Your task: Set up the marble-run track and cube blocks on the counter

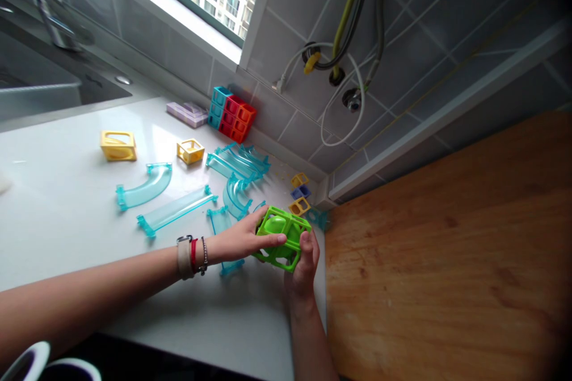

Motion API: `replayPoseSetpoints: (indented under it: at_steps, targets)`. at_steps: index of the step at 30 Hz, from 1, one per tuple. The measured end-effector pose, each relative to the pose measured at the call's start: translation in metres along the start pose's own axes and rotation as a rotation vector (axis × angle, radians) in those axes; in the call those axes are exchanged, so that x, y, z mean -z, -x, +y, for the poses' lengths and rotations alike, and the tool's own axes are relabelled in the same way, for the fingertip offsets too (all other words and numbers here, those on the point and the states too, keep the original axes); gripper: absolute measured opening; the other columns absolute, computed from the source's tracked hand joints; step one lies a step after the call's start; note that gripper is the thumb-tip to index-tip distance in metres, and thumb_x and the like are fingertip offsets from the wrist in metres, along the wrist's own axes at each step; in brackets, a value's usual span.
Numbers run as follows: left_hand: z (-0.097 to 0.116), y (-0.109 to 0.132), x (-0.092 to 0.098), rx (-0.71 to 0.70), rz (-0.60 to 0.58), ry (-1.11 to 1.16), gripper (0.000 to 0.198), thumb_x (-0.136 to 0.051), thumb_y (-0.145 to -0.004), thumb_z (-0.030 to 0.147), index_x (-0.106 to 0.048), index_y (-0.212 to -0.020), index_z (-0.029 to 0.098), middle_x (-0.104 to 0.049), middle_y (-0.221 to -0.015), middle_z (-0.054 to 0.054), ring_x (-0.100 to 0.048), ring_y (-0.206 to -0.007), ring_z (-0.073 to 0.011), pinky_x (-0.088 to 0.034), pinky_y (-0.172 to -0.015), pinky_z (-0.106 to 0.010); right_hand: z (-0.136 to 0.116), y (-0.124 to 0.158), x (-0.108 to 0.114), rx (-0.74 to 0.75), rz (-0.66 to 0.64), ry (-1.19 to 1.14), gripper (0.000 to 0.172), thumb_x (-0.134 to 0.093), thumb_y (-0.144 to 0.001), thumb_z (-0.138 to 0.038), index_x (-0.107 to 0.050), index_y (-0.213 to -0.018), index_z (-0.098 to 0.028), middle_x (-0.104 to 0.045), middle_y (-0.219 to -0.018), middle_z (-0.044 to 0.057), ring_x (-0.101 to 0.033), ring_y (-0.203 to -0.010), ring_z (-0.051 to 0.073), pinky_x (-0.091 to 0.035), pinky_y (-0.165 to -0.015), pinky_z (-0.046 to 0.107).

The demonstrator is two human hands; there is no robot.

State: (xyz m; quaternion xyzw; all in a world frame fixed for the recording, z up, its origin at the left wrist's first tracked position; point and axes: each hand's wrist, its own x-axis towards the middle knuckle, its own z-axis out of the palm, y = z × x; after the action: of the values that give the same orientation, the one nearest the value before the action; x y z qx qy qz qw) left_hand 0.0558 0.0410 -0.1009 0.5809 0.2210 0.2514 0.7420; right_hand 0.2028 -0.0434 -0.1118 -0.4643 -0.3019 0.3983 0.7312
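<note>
Between my two hands is a green block made of joined open-sided cubes (290, 232), held just above the white countertop. My left hand (254, 237), with a watch and bracelets at its wrist, grips the block's left side, thumb laid across the front. On the right side, my right hand (306, 256) is closed round it with the thumb near the edge. Clear blue track pieces lie to the left: a straight track (176, 211), a curved track (147, 187) and a stack of tracks (239, 162). Another blue track (221, 223) is partly hidden by my left forearm.
Joined blue, red and orange cubes (231, 114) stand by the tiled wall beside a purple box (187, 113). Yellow blocks (118, 146) and small yellow and purple cubes (300, 192) sit on the countertop (58, 202). A sink (40, 89) is left; a wooden board (447, 262) stands right.
</note>
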Motion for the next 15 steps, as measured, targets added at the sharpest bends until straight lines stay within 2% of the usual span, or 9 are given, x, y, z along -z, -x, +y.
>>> replayPoseSetpoints:
  at_steps: [4,8,15]
  targets:
    - [-0.0009,0.0005,-0.0019,-0.006,0.001,0.056,0.055,-0.076,-0.089,0.052,-0.052,-0.128,0.021,-0.071,-0.113,-0.007,-0.072,-0.097,-0.0223,-0.060,-0.070,-0.030,-0.0013,0.0004,-0.0006,0.025,-0.023,0.014,0.032,-0.067,-0.093,-0.048,-0.068,-0.105,-0.018,-0.076,-0.093,0.004,-0.073,-0.081,0.022,-0.055,-0.074,0.032]
    - [-0.0016,-0.0002,-0.0019,-0.020,-0.024,0.087,0.051,-0.077,-0.089,0.049,-0.052,-0.122,0.021,-0.071,-0.113,-0.007,-0.071,-0.097,-0.0206,-0.059,-0.072,-0.029,-0.0015,0.0006,-0.0007,0.025,-0.033,-0.012,0.031,-0.068,-0.093,-0.047,-0.069,-0.104,-0.018,-0.075,-0.091,0.003,-0.073,-0.082,0.022,-0.055,-0.075,0.032]
    - [-0.0011,0.0002,-0.0017,-0.011,-0.025,0.116,0.050,-0.078,-0.089,0.047,-0.053,-0.125,0.022,-0.072,-0.114,-0.006,-0.072,-0.101,-0.0215,-0.059,-0.076,-0.029,-0.0017,0.0007,-0.0014,0.013,-0.006,-0.027,0.030,-0.070,-0.091,-0.046,-0.072,-0.103,-0.018,-0.077,-0.093,0.004,-0.073,-0.082,0.021,-0.054,-0.075,0.031]
